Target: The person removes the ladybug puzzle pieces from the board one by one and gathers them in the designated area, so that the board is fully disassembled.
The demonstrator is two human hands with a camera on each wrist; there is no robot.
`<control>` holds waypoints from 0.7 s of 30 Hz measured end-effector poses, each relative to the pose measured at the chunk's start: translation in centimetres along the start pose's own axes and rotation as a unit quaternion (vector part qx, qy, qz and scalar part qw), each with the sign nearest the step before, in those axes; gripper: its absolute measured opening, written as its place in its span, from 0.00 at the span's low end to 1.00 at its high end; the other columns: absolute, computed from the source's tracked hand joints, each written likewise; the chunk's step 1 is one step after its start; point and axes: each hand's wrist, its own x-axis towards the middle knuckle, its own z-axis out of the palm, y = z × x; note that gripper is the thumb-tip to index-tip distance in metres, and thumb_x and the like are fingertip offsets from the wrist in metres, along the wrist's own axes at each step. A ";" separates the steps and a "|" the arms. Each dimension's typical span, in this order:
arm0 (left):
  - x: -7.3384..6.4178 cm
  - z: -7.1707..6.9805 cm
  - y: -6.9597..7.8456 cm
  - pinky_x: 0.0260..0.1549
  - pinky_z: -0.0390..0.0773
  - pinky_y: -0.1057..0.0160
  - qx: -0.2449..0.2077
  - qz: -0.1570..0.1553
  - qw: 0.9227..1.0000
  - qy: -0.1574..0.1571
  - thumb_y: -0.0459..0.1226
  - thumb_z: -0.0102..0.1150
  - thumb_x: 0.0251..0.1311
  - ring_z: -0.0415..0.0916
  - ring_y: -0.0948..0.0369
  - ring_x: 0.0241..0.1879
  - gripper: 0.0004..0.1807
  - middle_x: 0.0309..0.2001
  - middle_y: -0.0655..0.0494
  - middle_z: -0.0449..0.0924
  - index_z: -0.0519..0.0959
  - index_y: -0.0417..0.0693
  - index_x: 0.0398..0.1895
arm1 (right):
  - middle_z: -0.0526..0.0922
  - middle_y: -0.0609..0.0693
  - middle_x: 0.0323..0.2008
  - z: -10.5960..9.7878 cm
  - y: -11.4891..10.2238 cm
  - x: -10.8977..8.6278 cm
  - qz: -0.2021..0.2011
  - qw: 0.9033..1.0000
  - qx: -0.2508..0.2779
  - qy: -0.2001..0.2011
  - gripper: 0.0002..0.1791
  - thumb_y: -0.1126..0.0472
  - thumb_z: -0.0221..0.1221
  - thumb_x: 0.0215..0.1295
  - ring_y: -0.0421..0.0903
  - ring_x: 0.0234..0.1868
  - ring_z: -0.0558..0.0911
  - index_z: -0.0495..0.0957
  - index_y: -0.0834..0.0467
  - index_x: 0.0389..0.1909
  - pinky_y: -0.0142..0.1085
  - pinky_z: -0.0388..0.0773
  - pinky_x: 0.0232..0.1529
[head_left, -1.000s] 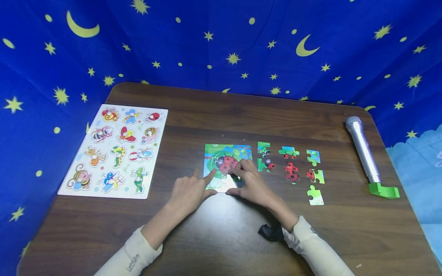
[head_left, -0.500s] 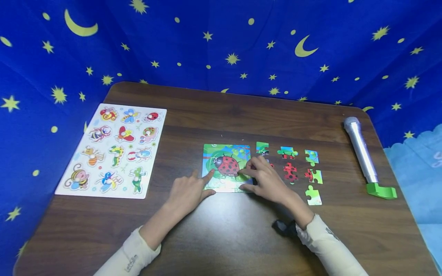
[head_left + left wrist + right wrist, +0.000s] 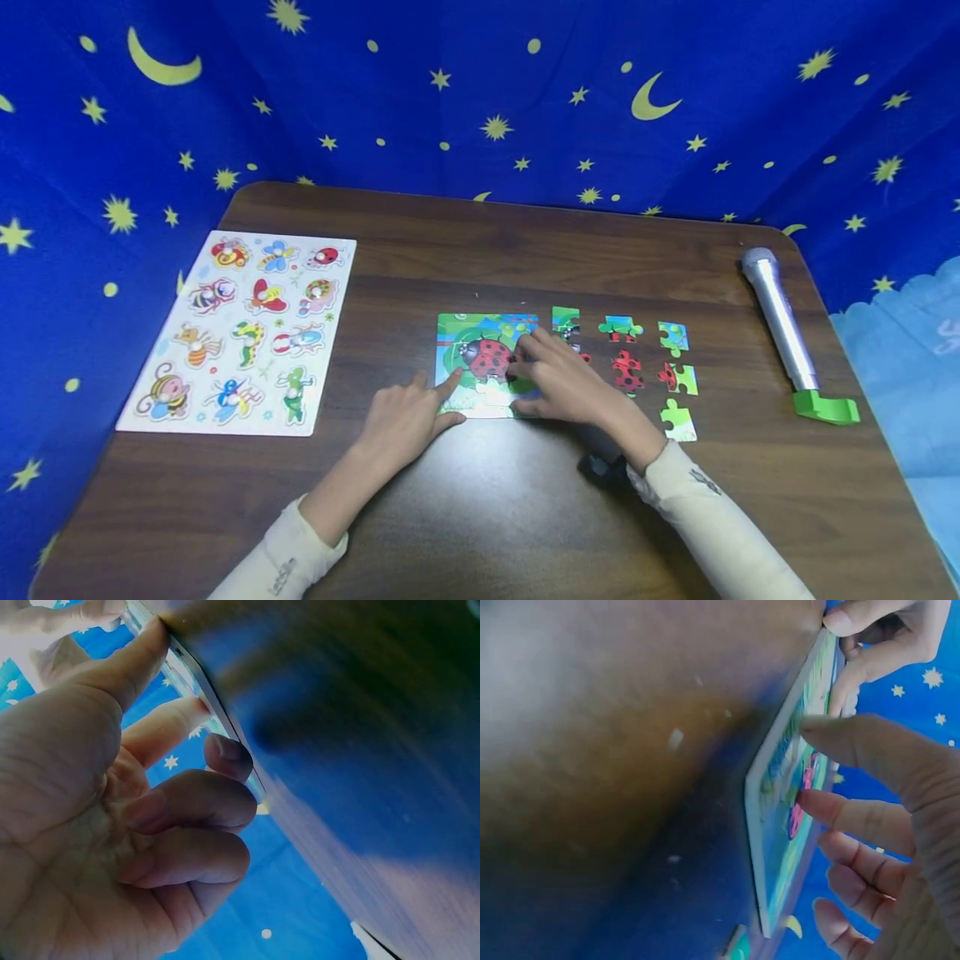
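A square ladybug jigsaw puzzle (image 3: pixel 487 357) lies flat before me in the head view, its lower right part covered by my right hand (image 3: pixel 566 387). My left hand (image 3: pixel 397 421) rests at its left side, index finger straight on the picture and thumb at the near left corner. In the left wrist view the other fingers (image 3: pixel 195 799) are curled and hold nothing. The right thumb and index finger touch the puzzle's surface (image 3: pixel 795 765), spread apart in the right wrist view, the other fingers bent loosely.
Several loose jigsaw pieces (image 3: pixel 627 371) lie in rows right of the puzzle, one partly behind my right hand. A white insect knob puzzle (image 3: pixel 240 333) is at the left. A silver toy microphone (image 3: pixel 780 321) with a green foot lies at the right. Starry blue cloth (image 3: pixel 420 108) hangs behind the table.
My right hand shifted right toward the puzzle's edge, then came back left over it. A dark patch beside its fingers in the earliest frame no longer shows. My left hand kept its place.
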 end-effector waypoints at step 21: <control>0.0 -0.2 0.0 0.14 0.69 0.57 -0.029 0.001 1.000 -0.004 0.59 0.61 0.60 0.70 0.53 0.15 0.35 0.42 0.38 0.82 0.74 0.58 0.68 | 0.71 0.49 0.35 -1.8 2.0 -3.3 -0.009 1.000 -0.010 0.029 0.22 0.51 0.75 0.46 0.46 0.39 0.64 0.87 0.61 0.39 0.39 0.67 0.41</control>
